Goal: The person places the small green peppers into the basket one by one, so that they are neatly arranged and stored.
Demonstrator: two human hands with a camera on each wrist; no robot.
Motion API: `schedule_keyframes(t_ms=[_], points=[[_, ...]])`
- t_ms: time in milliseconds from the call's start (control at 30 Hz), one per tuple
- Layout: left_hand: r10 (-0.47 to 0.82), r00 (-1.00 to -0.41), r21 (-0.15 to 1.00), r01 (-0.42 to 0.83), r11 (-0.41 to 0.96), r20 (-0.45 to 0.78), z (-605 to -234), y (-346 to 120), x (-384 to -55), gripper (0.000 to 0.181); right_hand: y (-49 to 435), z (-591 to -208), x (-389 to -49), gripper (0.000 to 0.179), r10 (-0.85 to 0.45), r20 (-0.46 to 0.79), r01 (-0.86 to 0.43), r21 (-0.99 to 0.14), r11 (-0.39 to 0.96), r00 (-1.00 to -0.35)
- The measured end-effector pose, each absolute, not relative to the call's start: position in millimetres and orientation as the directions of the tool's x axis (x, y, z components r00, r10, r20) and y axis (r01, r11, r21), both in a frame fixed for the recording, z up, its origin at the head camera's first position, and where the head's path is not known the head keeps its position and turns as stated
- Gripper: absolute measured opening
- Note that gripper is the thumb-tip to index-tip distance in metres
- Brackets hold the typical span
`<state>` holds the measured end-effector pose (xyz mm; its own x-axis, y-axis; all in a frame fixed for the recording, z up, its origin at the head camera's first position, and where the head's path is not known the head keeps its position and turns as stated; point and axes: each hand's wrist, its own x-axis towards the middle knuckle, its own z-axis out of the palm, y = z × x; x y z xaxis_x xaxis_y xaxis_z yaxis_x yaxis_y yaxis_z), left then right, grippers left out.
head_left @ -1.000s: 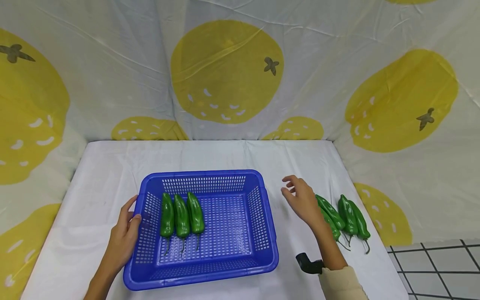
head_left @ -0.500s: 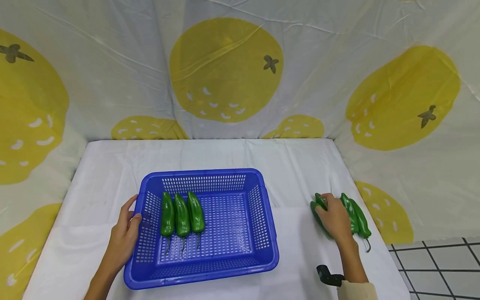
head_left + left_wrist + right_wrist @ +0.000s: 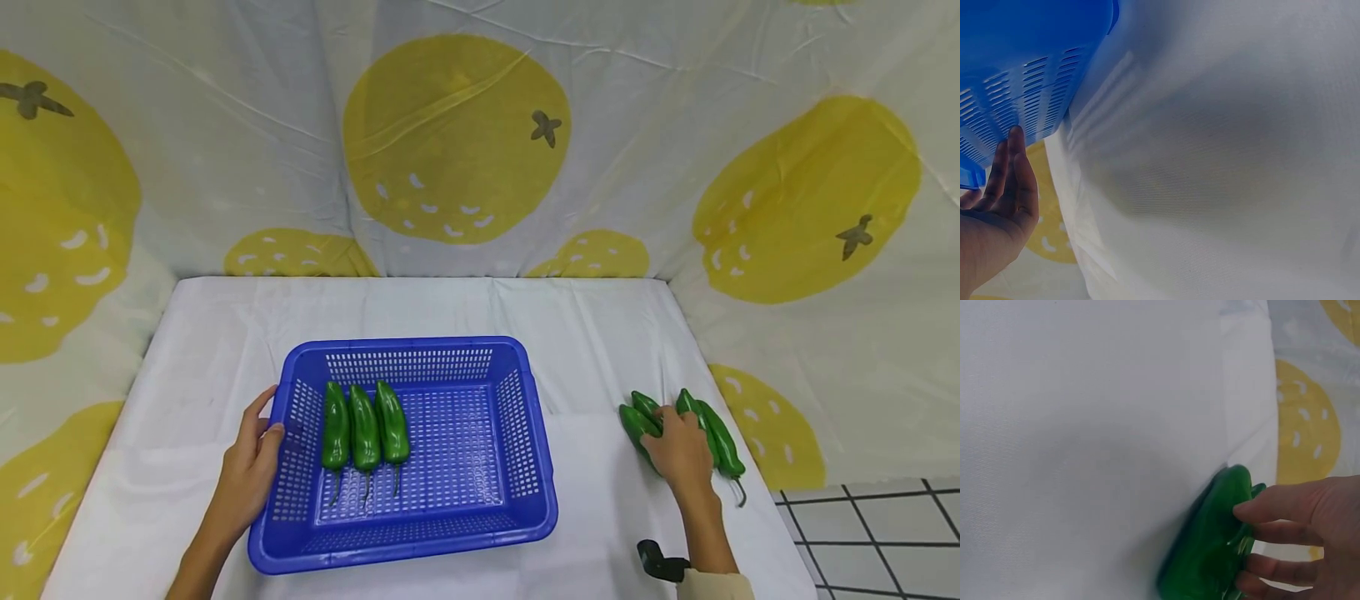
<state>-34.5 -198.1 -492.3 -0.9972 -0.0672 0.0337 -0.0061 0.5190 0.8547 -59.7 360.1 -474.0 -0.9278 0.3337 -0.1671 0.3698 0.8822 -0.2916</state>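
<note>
A blue plastic basket [image 3: 416, 552] stands on the white cloth with three green peppers [image 3: 365, 433] lying side by side at its left. My left hand [image 3: 251, 467] holds the basket's left edge, thumb at the rim; in the left wrist view its fingers [image 3: 1017, 147] lie against the slotted outer wall. To the right of the basket, my right hand [image 3: 681, 450] is down among several more green peppers. In the right wrist view its thumb and fingers pinch a green pepper [image 3: 1210, 544] at the left of this group. The hand partly hides the peppers under it.
More green peppers [image 3: 722, 437] lie just right of the right hand, stems toward me. A white cloth [image 3: 585, 492] covers the table. Behind and at the sides hangs a curtain [image 3: 630, 158] with yellow fruit prints. Tiles [image 3: 885, 533] show at the lower right.
My right hand has moved right and down from beside the basket onto the green peppers and now pinches one. The left hand and the basket have stayed in place.
</note>
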Motion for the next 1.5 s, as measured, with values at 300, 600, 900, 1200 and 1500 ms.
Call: schedule_keyframes(t_ms=[300, 600, 900, 1200, 1500], points=[[-0.072, -0.997, 0.862, -0.014, 0.507, 0.026, -492, -196, -34, 0.055, 361, -478, -59, 0.05, 0.31, -0.264, 0.379, -0.272, 0.884, -0.913], [-0.065, -0.998, 0.863, -0.021, 0.505, 0.014, -491, -196, -34, 0.055, 365, -481, -59, 0.06, 0.29, -0.307, 0.379, -0.286, 0.88, -0.906], [-0.064, -0.998, 0.865, -0.024, 0.502, 0.01, -492, -196, -34, 0.055, 366, -479, -59, 0.061, 0.302, -0.273, 0.378, -0.293, 0.878, -0.913], [-0.064, -0.998, 0.864, -0.013, 0.503, 0.022, -491, -196, -35, 0.054, 361, -469, -60, 0.063, 0.298, -0.271, 0.375, -0.304, 0.875, -0.915], [-0.063, -0.998, 0.864, -0.024, 0.503, 0.008, -493, -196, -34, 0.055, 348, -455, -65, 0.065, 0.228, -0.261, 0.321, -0.406, 0.856, -0.938]])
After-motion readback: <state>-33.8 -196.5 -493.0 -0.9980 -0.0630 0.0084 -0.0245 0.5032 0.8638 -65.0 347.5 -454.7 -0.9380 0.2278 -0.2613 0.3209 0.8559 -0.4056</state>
